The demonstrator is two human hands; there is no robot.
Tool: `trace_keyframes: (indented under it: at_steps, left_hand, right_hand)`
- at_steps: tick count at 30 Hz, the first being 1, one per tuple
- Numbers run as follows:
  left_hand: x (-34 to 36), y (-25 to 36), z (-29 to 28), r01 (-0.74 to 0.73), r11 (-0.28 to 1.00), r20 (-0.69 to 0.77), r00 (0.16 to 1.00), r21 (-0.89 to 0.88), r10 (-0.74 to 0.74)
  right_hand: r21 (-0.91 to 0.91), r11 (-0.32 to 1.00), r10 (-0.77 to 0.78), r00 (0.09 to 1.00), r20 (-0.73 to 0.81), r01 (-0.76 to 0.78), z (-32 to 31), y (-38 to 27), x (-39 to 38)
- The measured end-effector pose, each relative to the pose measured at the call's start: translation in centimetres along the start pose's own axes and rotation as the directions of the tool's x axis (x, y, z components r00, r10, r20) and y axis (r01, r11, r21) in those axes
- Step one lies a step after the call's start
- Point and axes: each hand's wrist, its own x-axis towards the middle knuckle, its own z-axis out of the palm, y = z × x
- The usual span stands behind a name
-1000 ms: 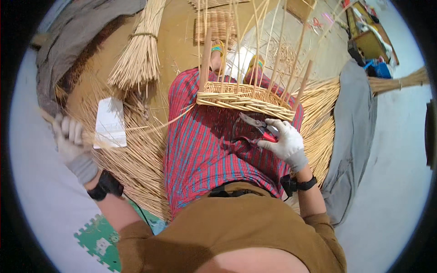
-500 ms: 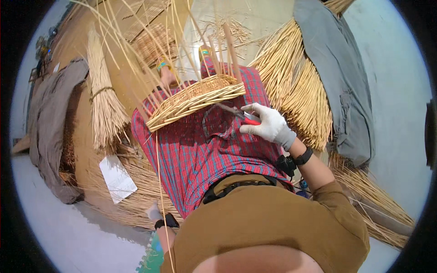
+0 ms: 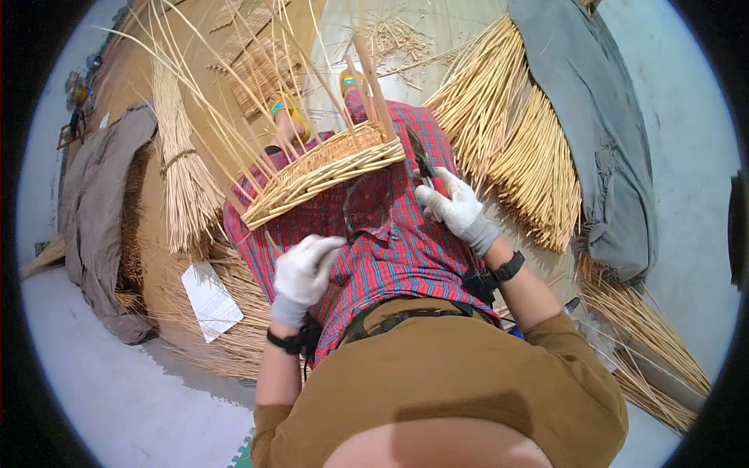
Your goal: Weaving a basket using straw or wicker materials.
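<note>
A partly woven wicker basket (image 3: pixel 324 181) rests tilted across my lap on red checked cloth (image 3: pixel 374 261). Tall pale stakes rise from its rim, along with thicker wooden sticks at the right end. My right hand (image 3: pixel 456 204), in a white glove, grips red-handled pruning shears (image 3: pixel 424 158). Their dark blades point up, just right of the basket's end. Below the basket's near left corner is my left hand (image 3: pixel 307 269), also gloved. Its fingers are half bent, with the thumb apart and nothing visible between them. A short strand end shows between that hand and the basket.
Large bundles of peeled rods (image 3: pixel 538 156) lie at the right, partly under grey cloth (image 3: pixel 597 140). At the left are a tied bundle (image 3: pixel 183 179), a brown cloth (image 3: pixel 97 226) and white paper (image 3: pixel 211 302). Cut offcuts (image 3: pixel 398 40) and a woven panel (image 3: pixel 265 74) lie beyond my feet.
My left hand has come up from the lower left to the lap. The long strand hanging from the basket's corner no longer shows. The shears have turned from pointing left to pointing up.
</note>
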Motion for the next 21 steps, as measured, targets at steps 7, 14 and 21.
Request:
trace_keyframes:
  at_steps: [7, 14, 21]
  left_hand:
    - [15.1, 4.5, 5.9, 0.269, 0.725, 0.04, 0.948, -0.634, -0.316]
    - [17.3, 2.8, 0.7, 0.299, 0.41, 0.172, 0.932, -0.862, -0.32]
    - [4.4, 6.0, -5.6, 0.079, 0.572, -0.129, 0.94, -0.816, -0.314]
  right_hand:
    - [-0.149, 0.986, 0.068, 0.996, -0.064, -0.077, -0.5, 0.2, 0.3]
    - [0.257, 0.966, 0.017, 0.999, 0.037, -0.026, -2.4, 1.1, 0.7]
    - [0.53, 0.846, -0.003, 0.996, -0.091, 0.051, -4.8, -2.4, 2.1]
